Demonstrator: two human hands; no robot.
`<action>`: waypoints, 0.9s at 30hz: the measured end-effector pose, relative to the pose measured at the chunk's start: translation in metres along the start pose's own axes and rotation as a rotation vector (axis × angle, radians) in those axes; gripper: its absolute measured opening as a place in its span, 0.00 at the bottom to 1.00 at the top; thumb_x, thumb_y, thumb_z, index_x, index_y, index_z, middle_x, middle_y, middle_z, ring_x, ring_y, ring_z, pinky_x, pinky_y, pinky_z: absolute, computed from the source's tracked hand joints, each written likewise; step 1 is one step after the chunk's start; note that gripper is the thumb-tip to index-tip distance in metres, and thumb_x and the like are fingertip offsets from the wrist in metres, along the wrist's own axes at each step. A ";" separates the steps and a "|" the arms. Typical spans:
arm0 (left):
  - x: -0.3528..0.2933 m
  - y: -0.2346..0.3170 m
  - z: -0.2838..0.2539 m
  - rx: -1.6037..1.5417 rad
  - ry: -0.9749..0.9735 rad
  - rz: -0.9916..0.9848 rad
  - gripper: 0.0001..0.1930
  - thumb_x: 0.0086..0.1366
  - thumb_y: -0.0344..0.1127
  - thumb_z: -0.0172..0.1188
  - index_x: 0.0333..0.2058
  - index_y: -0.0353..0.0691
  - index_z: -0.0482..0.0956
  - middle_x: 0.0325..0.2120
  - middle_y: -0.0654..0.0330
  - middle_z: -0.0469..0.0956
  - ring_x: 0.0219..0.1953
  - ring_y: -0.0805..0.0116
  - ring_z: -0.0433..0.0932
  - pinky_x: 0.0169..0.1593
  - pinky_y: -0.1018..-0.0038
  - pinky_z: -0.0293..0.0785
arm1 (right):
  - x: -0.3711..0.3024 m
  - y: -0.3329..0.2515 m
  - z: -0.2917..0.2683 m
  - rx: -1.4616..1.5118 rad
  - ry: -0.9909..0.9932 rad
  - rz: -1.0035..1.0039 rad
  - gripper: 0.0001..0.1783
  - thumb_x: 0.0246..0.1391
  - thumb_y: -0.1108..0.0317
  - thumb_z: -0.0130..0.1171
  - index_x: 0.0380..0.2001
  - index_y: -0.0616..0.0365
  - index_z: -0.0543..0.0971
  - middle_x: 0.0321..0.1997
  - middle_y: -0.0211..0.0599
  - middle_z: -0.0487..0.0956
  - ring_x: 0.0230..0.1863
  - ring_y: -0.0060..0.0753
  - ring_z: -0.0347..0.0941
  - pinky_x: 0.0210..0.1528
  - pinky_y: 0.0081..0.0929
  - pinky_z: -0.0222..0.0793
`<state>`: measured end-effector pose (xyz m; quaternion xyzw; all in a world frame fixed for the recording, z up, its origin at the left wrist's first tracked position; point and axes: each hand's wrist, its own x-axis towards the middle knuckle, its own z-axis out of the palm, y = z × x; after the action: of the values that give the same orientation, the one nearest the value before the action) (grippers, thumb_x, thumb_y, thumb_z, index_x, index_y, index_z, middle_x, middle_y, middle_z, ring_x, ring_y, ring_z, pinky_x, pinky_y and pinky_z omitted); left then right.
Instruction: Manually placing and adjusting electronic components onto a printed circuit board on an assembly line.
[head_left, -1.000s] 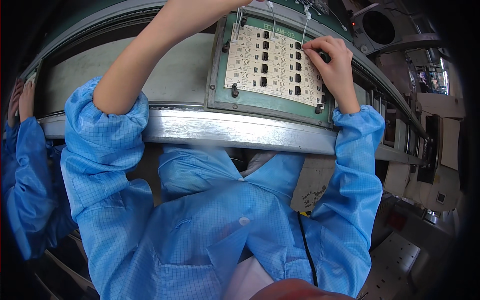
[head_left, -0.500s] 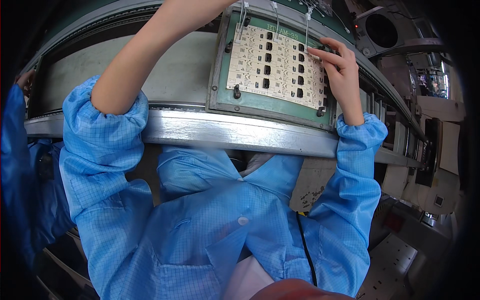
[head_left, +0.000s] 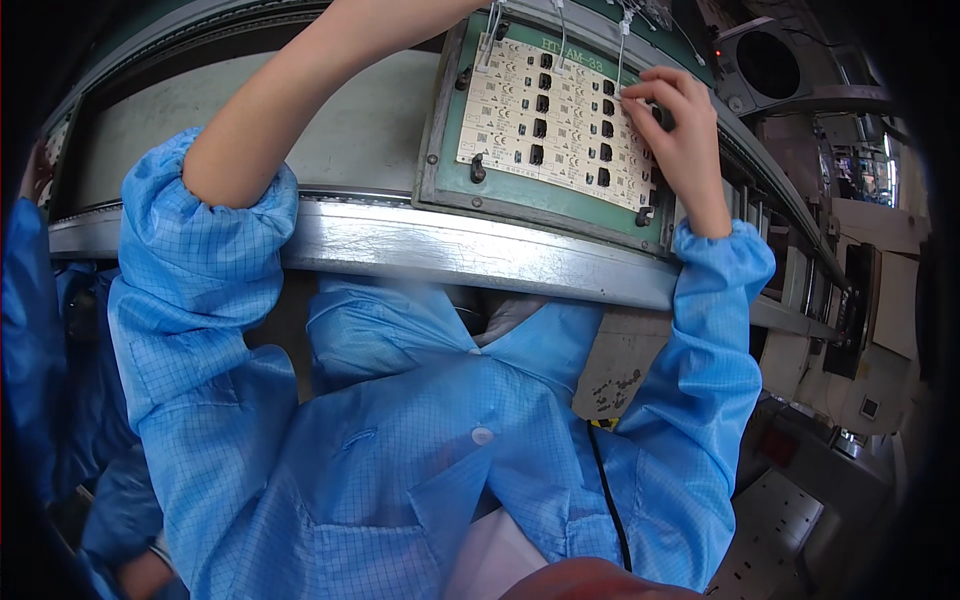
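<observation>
A cream circuit panel (head_left: 490, 130) with rows of black components (head_left: 605, 152) lies on a green fixture board (head_left: 560, 206) framed by a dark edge. Three thin white leads reach down onto its far part: a left lead (head_left: 490, 42), a middle lead (head_left: 561, 35) and a right lead (head_left: 622, 50). At the lower end of the right lead, my right hand (head_left: 688, 135) pinches with thumb and forefinger; the fingertips partly hide that end. My left forearm (head_left: 310, 80) stretches over the fixture's far left corner, its hand beyond the upper edge of the picture.
A shiny metal rail (head_left: 450, 245) runs along the near side of the conveyor. More white wires (head_left: 655, 14) bunch up beyond the fixture. A unit with a round black opening (head_left: 765, 62) stands at the far right. Another person's blue sleeve (head_left: 25, 300) shows at the left.
My right thumb and forefinger have drawn together at the lead's end; the other fingers have curled in. The view has shifted slightly. Another person's hand now shows at lower left.
</observation>
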<state>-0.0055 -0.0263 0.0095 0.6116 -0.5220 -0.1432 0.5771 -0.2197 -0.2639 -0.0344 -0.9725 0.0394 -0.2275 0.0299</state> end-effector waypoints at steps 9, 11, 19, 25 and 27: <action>-0.003 0.000 0.000 0.044 0.003 0.041 0.10 0.68 0.31 0.61 0.42 0.30 0.84 0.36 0.59 0.85 0.40 0.73 0.81 0.46 0.74 0.78 | 0.013 -0.005 0.001 -0.078 -0.030 -0.223 0.09 0.55 0.69 0.69 0.40 0.55 0.84 0.43 0.28 0.80 0.48 0.36 0.74 0.57 0.37 0.62; -0.004 0.000 0.000 0.097 -0.001 0.055 0.10 0.68 0.31 0.62 0.42 0.30 0.84 0.35 0.59 0.85 0.40 0.74 0.81 0.46 0.75 0.78 | 0.011 -0.007 0.002 -0.131 -0.010 -0.247 0.08 0.55 0.69 0.69 0.38 0.53 0.84 0.42 0.26 0.80 0.47 0.34 0.74 0.57 0.37 0.61; -0.006 0.002 0.000 0.195 0.008 0.158 0.10 0.67 0.31 0.62 0.41 0.30 0.84 0.32 0.57 0.85 0.37 0.72 0.82 0.44 0.74 0.78 | 0.009 -0.012 0.005 -0.267 0.059 -0.317 0.08 0.53 0.68 0.69 0.37 0.50 0.82 0.42 0.23 0.79 0.47 0.33 0.73 0.57 0.38 0.61; -0.008 0.003 0.000 0.195 0.002 0.171 0.10 0.66 0.31 0.62 0.40 0.30 0.84 0.31 0.56 0.86 0.36 0.71 0.83 0.44 0.74 0.78 | 0.007 0.006 0.005 0.173 -0.013 0.022 0.07 0.58 0.70 0.67 0.39 0.59 0.84 0.44 0.33 0.82 0.50 0.36 0.74 0.56 0.34 0.67; -0.008 0.001 0.000 0.198 0.003 0.185 0.10 0.66 0.31 0.62 0.40 0.30 0.84 0.32 0.56 0.86 0.36 0.71 0.83 0.44 0.74 0.78 | 0.006 0.007 0.007 0.195 -0.033 0.038 0.07 0.58 0.70 0.67 0.38 0.58 0.85 0.45 0.33 0.82 0.51 0.36 0.73 0.57 0.33 0.67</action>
<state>-0.0094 -0.0197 0.0072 0.6149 -0.5869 -0.0364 0.5254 -0.2115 -0.2711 -0.0382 -0.9677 0.0348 -0.2135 0.1296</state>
